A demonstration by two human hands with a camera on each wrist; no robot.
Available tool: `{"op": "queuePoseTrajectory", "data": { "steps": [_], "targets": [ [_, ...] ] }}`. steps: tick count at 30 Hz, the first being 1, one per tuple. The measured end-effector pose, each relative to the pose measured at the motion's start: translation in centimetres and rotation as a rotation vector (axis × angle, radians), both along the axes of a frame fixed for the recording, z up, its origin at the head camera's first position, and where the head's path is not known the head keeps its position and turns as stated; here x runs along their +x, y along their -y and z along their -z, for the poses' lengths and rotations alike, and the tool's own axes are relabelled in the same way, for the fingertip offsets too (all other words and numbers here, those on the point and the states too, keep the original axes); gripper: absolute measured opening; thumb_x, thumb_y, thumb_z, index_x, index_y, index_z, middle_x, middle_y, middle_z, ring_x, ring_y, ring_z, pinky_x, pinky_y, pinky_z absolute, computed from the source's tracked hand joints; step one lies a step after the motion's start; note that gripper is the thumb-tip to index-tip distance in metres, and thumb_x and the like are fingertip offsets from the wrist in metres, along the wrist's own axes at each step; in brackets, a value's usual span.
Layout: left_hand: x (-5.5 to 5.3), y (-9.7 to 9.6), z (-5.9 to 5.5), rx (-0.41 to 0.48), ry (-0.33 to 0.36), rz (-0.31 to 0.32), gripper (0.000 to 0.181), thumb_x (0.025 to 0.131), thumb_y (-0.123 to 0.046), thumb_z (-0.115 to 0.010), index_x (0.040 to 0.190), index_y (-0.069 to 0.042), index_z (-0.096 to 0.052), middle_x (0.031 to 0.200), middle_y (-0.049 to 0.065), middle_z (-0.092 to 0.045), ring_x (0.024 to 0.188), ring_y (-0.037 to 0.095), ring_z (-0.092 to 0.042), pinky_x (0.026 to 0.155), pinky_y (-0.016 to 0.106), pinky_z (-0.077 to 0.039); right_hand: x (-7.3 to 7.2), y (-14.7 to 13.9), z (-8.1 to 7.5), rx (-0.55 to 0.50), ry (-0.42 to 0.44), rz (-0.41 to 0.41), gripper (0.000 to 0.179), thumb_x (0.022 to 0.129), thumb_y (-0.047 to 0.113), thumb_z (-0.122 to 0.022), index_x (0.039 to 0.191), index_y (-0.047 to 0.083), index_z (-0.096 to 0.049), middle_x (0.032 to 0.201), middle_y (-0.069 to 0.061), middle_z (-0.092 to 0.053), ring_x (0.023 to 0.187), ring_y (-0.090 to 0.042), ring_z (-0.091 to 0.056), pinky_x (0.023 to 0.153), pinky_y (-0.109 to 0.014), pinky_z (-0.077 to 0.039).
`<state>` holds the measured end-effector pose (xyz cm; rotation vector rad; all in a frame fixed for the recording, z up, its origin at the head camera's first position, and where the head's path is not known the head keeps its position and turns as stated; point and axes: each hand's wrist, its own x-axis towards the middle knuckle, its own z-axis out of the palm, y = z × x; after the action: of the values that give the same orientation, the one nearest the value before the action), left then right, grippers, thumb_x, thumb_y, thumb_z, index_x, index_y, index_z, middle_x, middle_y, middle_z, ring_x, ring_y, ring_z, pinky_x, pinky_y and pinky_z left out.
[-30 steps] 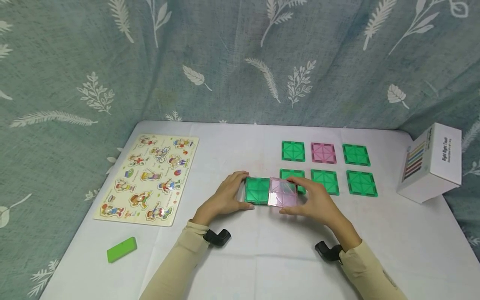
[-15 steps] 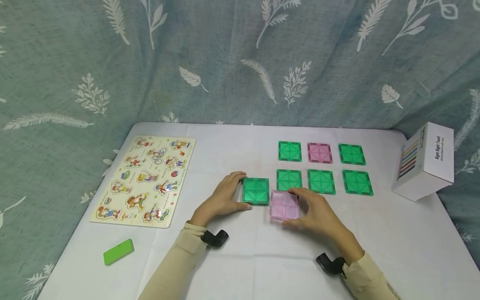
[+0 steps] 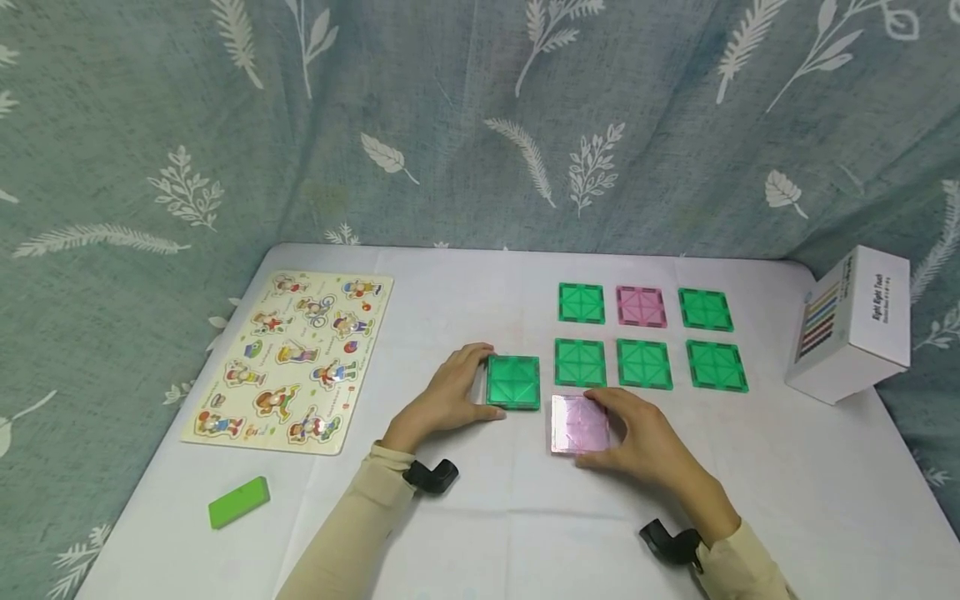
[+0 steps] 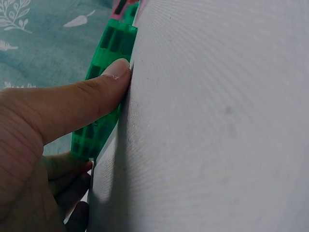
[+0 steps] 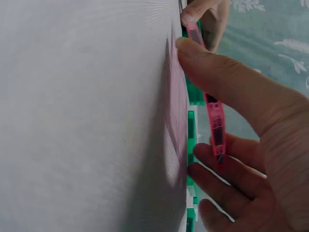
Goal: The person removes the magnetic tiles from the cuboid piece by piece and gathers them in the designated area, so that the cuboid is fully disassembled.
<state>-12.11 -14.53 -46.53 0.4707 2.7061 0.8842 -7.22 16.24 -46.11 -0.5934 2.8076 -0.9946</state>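
Observation:
My left hand (image 3: 452, 389) holds a small stack of green square magnetic tiles (image 3: 513, 383) flat on the table, thumb at the near edge and fingers toward the far one. In the left wrist view the thumb (image 4: 104, 84) presses the stack's side. My right hand (image 3: 643, 437) pinches a pink translucent magnetic tile (image 3: 579, 425) between thumb and fingers, to the right of the stack and nearer to me. The right wrist view shows this pink tile (image 5: 216, 123) edge-on, raised off the cloth with a pinkish shadow beside it.
Two rows of tiles lie at back right: several green tiles (image 3: 643, 364) and one pink tile (image 3: 641, 307). A white box (image 3: 855, 325) stands at far right. On the left are a picture puzzle board (image 3: 288, 362) and a green block (image 3: 238, 502).
My right hand has drawn the pink tile off the green stack, toward me and then slightly right. The left hand keeps its place at the green stack.

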Motion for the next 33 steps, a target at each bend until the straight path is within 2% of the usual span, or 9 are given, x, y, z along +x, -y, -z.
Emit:
{"op": "queuePoseTrajectory", "data": {
  "steps": [9,17,26,33],
  "targets": [
    [0.07,0.02,0.04,-0.010,-0.005,0.004,0.097,0.077,-0.040,-0.087,0.152,-0.006,-0.036,0.160,0.009,-0.034,0.152,0.029,-0.028,0.127,0.051,-0.025,0.61,-0.35,0.38,0.008,-0.006,0.003,0.087,0.061,0.040,-0.096,0.135,0.009,-0.061,0.135,-0.010,-0.063,0.128,-0.034,-0.058,0.107,-0.056,-0.050],
    [0.11,0.03,-0.10,-0.005,-0.007,0.006,0.097,0.077,-0.041,-0.086,0.152,-0.007,-0.035,0.161,0.008,-0.034,0.152,0.028,-0.029,0.127,0.051,-0.025,0.66,-0.43,0.72,0.003,-0.027,-0.027,0.087,0.063,0.042,-0.095,0.134,0.006,-0.062,0.138,-0.009,-0.058,0.131,-0.032,-0.053,0.109,-0.055,-0.048],
    [0.07,0.00,-0.21,-0.008,0.008,0.006,0.097,0.078,-0.041,-0.086,0.153,-0.007,-0.035,0.161,0.008,-0.033,0.153,0.028,-0.028,0.127,0.050,-0.025,0.79,-0.44,0.83,0.006,-0.001,-0.023,0.091,0.064,0.047,-0.093,0.138,0.006,-0.060,0.142,-0.009,-0.054,0.136,-0.034,-0.048,0.112,-0.057,-0.045],
    [0.08,-0.01,-0.28,-0.006,0.008,0.004,0.097,0.077,-0.039,-0.087,0.153,-0.008,-0.035,0.161,0.007,-0.033,0.153,0.027,-0.027,0.127,0.051,-0.024,0.92,-0.38,0.81,0.021,0.010,-0.006,0.095,0.064,0.045,-0.094,0.141,0.002,-0.057,0.147,-0.011,-0.052,0.139,-0.034,-0.046,0.112,-0.057,-0.045]
  ]
}}
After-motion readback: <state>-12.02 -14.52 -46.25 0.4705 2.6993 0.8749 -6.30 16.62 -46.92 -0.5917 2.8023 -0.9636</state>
